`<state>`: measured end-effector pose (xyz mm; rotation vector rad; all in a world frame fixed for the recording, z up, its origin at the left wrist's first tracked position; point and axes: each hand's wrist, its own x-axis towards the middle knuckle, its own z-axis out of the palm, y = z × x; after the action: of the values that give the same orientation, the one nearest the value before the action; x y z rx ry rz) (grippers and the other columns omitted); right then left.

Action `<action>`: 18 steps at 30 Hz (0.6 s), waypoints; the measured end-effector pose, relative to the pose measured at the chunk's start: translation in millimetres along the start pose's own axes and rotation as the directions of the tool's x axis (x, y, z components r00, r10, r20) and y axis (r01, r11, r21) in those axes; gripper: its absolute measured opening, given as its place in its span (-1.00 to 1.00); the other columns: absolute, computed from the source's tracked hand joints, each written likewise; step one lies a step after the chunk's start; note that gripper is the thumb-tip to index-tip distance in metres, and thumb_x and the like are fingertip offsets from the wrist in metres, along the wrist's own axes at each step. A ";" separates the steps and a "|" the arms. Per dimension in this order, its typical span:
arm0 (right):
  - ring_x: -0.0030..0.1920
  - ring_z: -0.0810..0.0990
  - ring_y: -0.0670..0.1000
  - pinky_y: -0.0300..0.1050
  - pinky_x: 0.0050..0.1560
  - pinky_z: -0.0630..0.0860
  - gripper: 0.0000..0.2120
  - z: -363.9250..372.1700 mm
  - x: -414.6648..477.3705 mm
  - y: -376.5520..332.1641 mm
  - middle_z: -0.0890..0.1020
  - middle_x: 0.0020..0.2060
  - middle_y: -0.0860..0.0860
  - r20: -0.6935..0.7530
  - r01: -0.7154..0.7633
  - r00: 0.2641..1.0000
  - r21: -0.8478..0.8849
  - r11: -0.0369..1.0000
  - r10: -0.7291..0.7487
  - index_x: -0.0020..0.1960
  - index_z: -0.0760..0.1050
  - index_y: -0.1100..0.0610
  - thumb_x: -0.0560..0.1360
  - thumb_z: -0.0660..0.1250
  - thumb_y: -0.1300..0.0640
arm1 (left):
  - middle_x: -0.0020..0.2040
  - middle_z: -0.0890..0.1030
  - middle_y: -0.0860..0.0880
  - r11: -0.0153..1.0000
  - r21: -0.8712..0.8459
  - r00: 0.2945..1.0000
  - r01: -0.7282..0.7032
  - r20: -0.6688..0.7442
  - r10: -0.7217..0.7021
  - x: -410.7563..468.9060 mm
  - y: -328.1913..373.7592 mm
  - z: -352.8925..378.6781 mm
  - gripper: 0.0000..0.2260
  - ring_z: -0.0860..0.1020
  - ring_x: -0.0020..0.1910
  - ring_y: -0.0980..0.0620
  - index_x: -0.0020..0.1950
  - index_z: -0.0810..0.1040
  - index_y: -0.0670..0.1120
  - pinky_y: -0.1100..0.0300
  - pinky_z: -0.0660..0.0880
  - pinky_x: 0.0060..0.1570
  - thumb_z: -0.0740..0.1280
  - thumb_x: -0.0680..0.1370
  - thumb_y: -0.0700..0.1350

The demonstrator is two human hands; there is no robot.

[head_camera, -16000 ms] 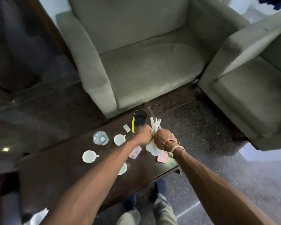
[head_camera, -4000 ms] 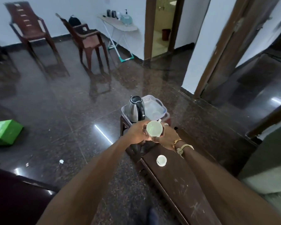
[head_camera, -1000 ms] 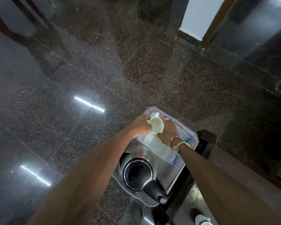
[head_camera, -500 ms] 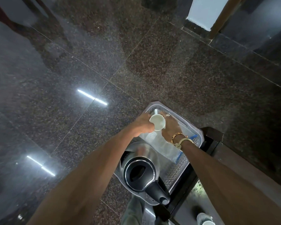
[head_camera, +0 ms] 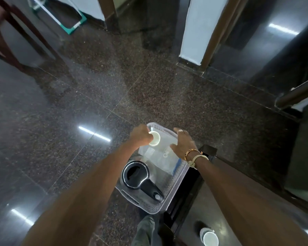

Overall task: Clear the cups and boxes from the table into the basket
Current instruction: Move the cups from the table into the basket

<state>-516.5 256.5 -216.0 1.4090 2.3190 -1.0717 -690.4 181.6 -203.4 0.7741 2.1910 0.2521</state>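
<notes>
Over the far end of the basket (head_camera: 176, 181) there's a split: half a second ago both hands were cupped around the white cup (head_camera: 154, 138), and now the right hand (head_camera: 182, 143) has let go and slid off to the right. The left hand (head_camera: 140, 136) has it alone, fingers curled round the cup's left side, mouth facing up, just inside the basket's far rim; whether its base touches the basket floor, I cannot tell. The right hand's fingers (head_camera: 177, 130) are straight and loosely spread, thumb out toward the cup, holding nothing, hovering above a clear packet (head_camera: 160, 157) lying in the basket. Bracelets (head_camera: 192, 152) sit at that wrist. The view has also lifted, so more floor and a doorway show. At the basket's near end the kettle (head_camera: 135, 174) stands as before, handle pointing toward the person. A second cup (head_camera: 210, 239) waits on the table (head_camera: 220, 201) at the lower right, well apart from both hands
</notes>
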 end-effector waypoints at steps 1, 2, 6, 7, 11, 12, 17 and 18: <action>0.45 0.35 0.18 0.09 0.43 0.32 -0.33 -8.8 -12.9 2.3 0.31 0.48 0.12 -0.015 0.009 1.000 0.013 1.000 -0.009 0.55 0.19 0.09 0.52 0.39 0.13 | 0.21 0.61 -0.15 1.000 -0.008 1.000 -0.020 -0.017 0.020 -12.4 7.2 -2.7 -0.64 0.59 0.18 -0.14 0.28 0.56 -0.13 0.06 0.55 0.16 0.37 0.49 -0.17; 0.44 0.36 0.18 0.10 0.43 0.33 -0.34 -17.2 -26.3 4.5 0.32 0.48 0.11 -0.033 0.013 0.999 0.026 1.000 -0.013 0.54 0.20 0.07 0.51 0.39 0.12 | 0.22 0.60 -0.15 0.999 -0.028 0.999 -0.037 -0.029 0.036 -25.7 15.2 -5.0 -0.66 0.59 0.18 -0.13 0.27 0.56 -0.10 0.05 0.54 0.18 0.38 0.49 -0.14; 0.44 0.35 0.17 0.06 0.43 0.33 -0.34 -49.9 -85.0 16.2 0.34 0.47 0.12 -0.106 0.048 0.993 0.025 0.999 -0.045 0.54 0.23 0.08 0.50 0.39 0.07 | 0.18 0.64 -0.10 0.981 -0.114 0.986 -0.159 -0.076 0.151 -85.7 52.5 -8.0 -0.71 0.61 0.14 -0.11 0.21 0.60 -0.06 0.04 0.54 0.20 0.42 0.49 -0.08; 0.44 0.36 0.17 0.06 0.42 0.34 -0.34 -57.2 -100.4 19.8 0.34 0.46 0.12 -0.123 0.054 0.991 0.021 0.998 -0.051 0.53 0.23 0.09 0.50 0.39 0.07 | 0.16 0.66 -0.08 0.973 -0.120 0.978 -0.198 -0.086 0.189 -102.2 61.6 -7.0 -0.70 0.62 0.13 -0.08 0.21 0.61 -0.06 0.08 0.54 0.19 0.43 0.49 -0.08; 0.40 0.41 0.19 0.06 0.38 0.39 -0.35 -88.5 -155.6 32.1 0.36 0.44 0.14 -0.199 0.059 0.978 0.020 0.998 -0.054 0.52 0.26 0.09 0.48 0.39 0.08 | 0.13 0.68 -0.05 0.931 -0.117 0.935 -0.345 -0.134 0.330 -161.6 94.3 -0.1 -0.69 0.62 0.12 0.00 0.23 0.63 -0.09 0.23 0.48 0.14 0.44 0.49 -0.09; 0.40 0.41 0.20 0.05 0.38 0.39 -0.36 -96.7 -169.4 35.5 0.37 0.44 0.15 -0.224 0.065 0.973 0.019 0.998 -0.059 0.51 0.27 0.09 0.48 0.38 0.09 | 0.13 0.68 -0.06 0.919 -0.116 0.922 -0.378 -0.141 0.361 -176.3 102.4 2.4 -0.69 0.62 0.13 0.00 0.23 0.62 -0.11 0.20 0.49 0.17 0.44 0.50 -0.11; 0.39 0.42 0.21 0.09 0.37 0.40 -0.40 -126.6 -225.0 56.6 0.38 0.43 0.15 -0.311 0.053 0.950 0.034 0.998 -0.040 0.51 0.28 0.09 0.52 0.37 0.13 | 0.08 0.70 -0.04 0.879 -0.091 0.878 -0.469 -0.155 0.453 -226.9 133.2 19.0 -0.71 0.64 0.04 0.03 0.23 0.63 -0.09 0.14 0.56 0.12 0.43 0.51 -0.12; 0.38 0.43 0.22 0.09 0.35 0.41 -0.39 -129.5 -237.1 62.6 0.38 0.43 0.15 -0.326 0.037 0.945 0.046 0.998 -0.020 0.51 0.28 0.08 0.51 0.38 0.11 | 0.08 0.69 -0.03 0.870 -0.078 0.869 -0.487 -0.143 0.474 -233.2 138.6 24.3 -0.71 0.64 0.05 0.03 0.23 0.62 -0.08 0.15 0.56 0.10 0.43 0.51 -0.12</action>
<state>-319.4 201.7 -28.6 1.6898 2.5583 -0.9748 -492.0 149.4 -19.7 1.2649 2.0368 0.6825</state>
